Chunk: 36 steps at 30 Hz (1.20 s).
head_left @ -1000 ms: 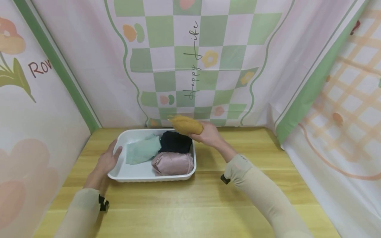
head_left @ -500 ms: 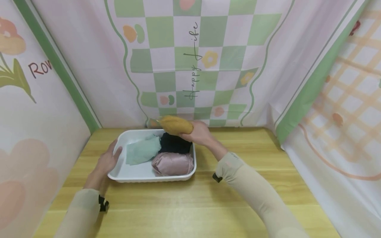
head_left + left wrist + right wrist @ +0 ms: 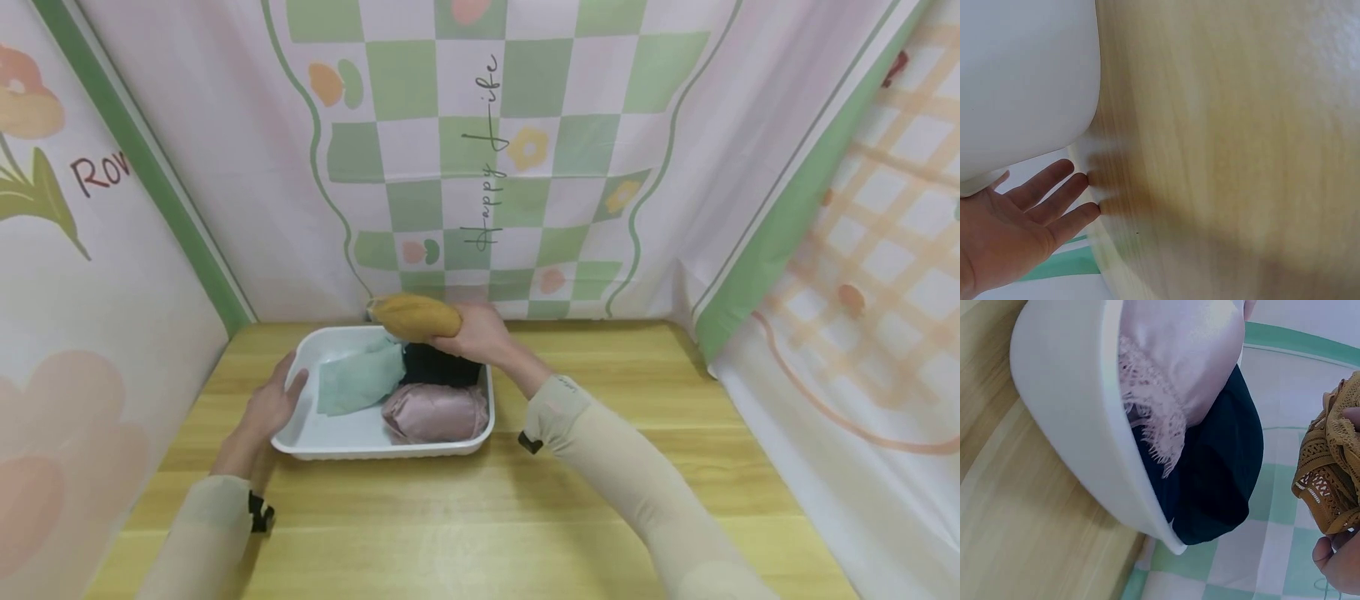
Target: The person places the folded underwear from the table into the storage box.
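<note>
My right hand grips a folded mustard-yellow lace bra above the back of a white tray. In the right wrist view the bra's lace lies between thumb and fingers at the right edge. My left hand holds the tray's left end, thumb over the rim and fingers outside. In the left wrist view those fingers extend below the tray wall. Inside the tray lie a mint-green folded garment, a black one partly hidden by my right hand, and a pink satin one with lace trim.
The tray stands on a wood-grain table near its back edge. A green-and-white checked cloth hangs behind it. Printed cloths also hang at both sides.
My right hand has carried the mustard bra leftward, from the tray's back right corner to above its back middle. The left hand and the tray have stayed put.
</note>
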Each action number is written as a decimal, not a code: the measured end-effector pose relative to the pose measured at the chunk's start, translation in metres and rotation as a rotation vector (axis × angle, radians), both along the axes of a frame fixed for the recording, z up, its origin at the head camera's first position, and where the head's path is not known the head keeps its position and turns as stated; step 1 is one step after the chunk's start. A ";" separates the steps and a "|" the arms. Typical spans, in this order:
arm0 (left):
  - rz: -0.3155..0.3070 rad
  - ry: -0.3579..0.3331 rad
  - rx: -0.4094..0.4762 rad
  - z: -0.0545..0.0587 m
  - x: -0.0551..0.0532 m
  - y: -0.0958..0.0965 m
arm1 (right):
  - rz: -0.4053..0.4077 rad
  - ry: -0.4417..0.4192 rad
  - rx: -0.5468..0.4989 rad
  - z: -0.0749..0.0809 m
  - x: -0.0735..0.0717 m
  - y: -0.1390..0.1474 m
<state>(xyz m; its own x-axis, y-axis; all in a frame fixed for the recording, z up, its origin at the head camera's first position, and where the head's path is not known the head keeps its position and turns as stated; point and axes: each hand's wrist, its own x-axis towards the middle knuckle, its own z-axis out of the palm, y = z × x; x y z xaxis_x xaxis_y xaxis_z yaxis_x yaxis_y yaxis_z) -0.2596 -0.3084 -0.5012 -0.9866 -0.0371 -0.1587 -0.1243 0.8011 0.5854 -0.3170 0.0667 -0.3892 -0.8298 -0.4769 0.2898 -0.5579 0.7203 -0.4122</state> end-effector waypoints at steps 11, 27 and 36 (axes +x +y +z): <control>-0.003 0.028 -0.014 0.000 0.001 -0.001 | 0.005 -0.013 0.047 0.000 -0.001 -0.025; -0.010 0.051 -0.014 -0.001 0.001 -0.002 | 0.032 0.048 0.163 -0.007 -0.004 -0.058; -0.002 0.044 0.000 -0.001 0.001 -0.001 | 0.038 0.077 0.255 -0.011 -0.009 -0.077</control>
<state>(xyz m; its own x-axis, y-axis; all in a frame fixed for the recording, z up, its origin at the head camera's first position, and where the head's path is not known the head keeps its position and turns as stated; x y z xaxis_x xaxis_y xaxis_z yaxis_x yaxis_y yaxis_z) -0.2588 -0.3091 -0.5021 -0.9928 -0.0355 -0.1147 -0.0969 0.8013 0.5904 -0.3257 -0.0104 -0.4002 -0.7902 -0.5729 0.2176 -0.6091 0.7734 -0.1756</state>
